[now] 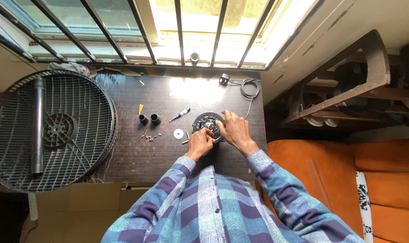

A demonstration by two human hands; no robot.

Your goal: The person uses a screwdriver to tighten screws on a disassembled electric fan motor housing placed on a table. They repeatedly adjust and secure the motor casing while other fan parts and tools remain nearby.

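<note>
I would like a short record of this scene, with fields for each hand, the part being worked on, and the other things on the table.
Left hand: fingers bent on the near-left edge of the round black part
Right hand: resting on the right side of the same part
Worked part: round black part lying flat on the dark table
Loose items: two short black tubes, small screws, a white washer, a pen-like tool
Left of table: black fan grilles with a black tube lying on them
Far edge: coiled cable
</note>
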